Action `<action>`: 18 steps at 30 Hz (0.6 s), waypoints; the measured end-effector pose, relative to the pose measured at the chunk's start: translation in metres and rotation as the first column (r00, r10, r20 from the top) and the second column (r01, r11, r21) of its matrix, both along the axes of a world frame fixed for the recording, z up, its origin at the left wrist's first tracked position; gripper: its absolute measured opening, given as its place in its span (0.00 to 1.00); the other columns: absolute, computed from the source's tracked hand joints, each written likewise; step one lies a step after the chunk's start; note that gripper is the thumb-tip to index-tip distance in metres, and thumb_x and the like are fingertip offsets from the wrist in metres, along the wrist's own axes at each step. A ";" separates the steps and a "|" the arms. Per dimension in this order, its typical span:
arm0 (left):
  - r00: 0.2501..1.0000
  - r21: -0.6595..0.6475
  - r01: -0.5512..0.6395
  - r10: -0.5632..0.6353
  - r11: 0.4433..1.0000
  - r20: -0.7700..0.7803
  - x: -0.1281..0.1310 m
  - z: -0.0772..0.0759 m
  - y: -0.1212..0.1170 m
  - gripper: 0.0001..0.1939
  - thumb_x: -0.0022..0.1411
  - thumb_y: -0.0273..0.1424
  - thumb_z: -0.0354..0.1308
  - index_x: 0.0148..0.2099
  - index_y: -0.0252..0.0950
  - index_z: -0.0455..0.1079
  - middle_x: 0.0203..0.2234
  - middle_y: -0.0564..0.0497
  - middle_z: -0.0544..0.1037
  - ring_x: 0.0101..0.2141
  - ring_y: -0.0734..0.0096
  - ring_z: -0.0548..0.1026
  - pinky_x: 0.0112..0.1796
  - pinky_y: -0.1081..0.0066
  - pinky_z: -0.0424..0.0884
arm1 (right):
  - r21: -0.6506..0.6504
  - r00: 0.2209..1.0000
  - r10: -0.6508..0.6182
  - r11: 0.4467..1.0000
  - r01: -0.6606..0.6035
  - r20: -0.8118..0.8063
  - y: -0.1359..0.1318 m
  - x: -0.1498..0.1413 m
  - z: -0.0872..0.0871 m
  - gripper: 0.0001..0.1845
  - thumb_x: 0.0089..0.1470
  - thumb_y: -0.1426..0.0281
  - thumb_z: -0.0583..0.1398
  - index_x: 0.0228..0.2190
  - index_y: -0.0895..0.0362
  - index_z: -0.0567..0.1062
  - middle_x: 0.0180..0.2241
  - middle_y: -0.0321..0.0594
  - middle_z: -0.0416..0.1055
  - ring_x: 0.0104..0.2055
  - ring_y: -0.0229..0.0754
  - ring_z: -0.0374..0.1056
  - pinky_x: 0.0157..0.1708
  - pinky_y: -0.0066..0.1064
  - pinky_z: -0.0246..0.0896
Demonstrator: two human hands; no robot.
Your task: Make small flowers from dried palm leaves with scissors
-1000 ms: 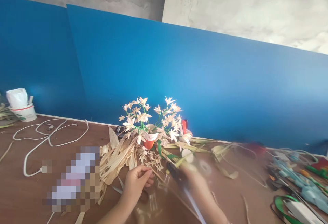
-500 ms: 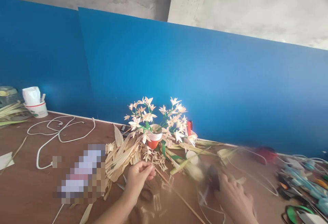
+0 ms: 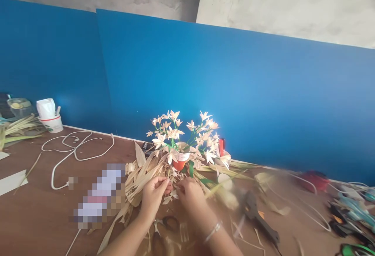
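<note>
Near the potted flowers [image 3: 181, 157], the right hand [image 3: 191, 194] was brought beside the left hand [image 3: 155, 193] (both pinched, contents unclear), the glue gun [image 3: 260, 219] having been set down, seemingly allowing two-handed work.

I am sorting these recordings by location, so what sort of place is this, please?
Probably a craft workspace: handmade-looking flowers stand in a cup amid dry husks, and what looks like a glue gun lies nearby.

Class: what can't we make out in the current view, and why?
Head view:
What left hand and right hand hold, if anything: too small, grip covers it.
Blades of scissors: mostly behind left forearm.
Pixelated item: masked by mosaic.
Cord of glue gun: cut by bottom edge.
</note>
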State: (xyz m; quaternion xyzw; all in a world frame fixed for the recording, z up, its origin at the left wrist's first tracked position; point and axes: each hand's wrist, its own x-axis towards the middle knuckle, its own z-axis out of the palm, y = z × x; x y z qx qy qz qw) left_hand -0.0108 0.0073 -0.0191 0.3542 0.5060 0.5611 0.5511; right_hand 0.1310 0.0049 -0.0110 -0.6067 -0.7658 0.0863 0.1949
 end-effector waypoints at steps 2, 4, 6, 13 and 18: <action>1.000 0.008 0.003 -0.003 1.000 -0.001 0.000 -0.001 0.001 0.18 0.42 0.42 0.67 0.30 0.32 0.73 0.23 0.47 0.80 0.26 0.60 0.79 0.30 0.66 0.76 | 0.008 1.000 0.007 1.000 -0.007 -0.005 0.002 -0.004 -0.005 0.11 0.50 0.78 0.55 0.29 0.58 0.77 0.30 0.44 0.72 0.35 0.44 0.66 0.34 0.30 0.55; 1.000 0.015 0.004 -0.004 1.000 -0.003 -0.001 -0.002 0.002 0.17 0.43 0.42 0.67 0.30 0.32 0.73 0.23 0.47 0.80 0.26 0.60 0.79 0.30 0.66 0.75 | 0.013 1.000 0.029 0.999 -0.029 -0.009 0.003 -0.005 -0.009 0.12 0.50 0.79 0.54 0.29 0.58 0.77 0.31 0.43 0.71 0.36 0.44 0.65 0.36 0.31 0.54; 1.000 0.014 0.004 -0.004 1.000 -0.007 -0.001 -0.002 0.001 0.18 0.42 0.42 0.67 0.30 0.32 0.73 0.22 0.47 0.80 0.26 0.60 0.79 0.30 0.67 0.75 | 0.014 0.998 0.053 0.998 -0.053 -0.015 0.004 -0.006 -0.012 0.12 0.49 0.80 0.54 0.28 0.57 0.76 0.32 0.43 0.69 0.38 0.44 0.63 0.38 0.31 0.54; 1.000 0.005 0.011 -0.011 1.000 -0.009 0.000 -0.003 0.001 0.16 0.42 0.41 0.67 0.29 0.33 0.73 0.21 0.48 0.79 0.26 0.60 0.79 0.29 0.67 0.75 | -0.002 0.993 0.095 0.995 -0.095 -0.065 0.008 -0.001 -0.018 0.11 0.41 0.82 0.55 0.28 0.59 0.74 0.34 0.45 0.66 0.40 0.47 0.60 0.44 0.37 0.52; 1.000 0.001 0.016 -0.016 1.000 -0.010 0.000 -0.006 0.002 0.15 0.43 0.39 0.66 0.29 0.32 0.72 0.21 0.49 0.79 0.26 0.62 0.78 0.29 0.68 0.74 | -0.023 0.976 0.089 0.995 -0.095 -0.197 0.007 0.003 -0.013 0.09 0.42 0.80 0.55 0.21 0.57 0.72 0.32 0.42 0.66 0.37 0.44 0.60 0.39 0.34 0.53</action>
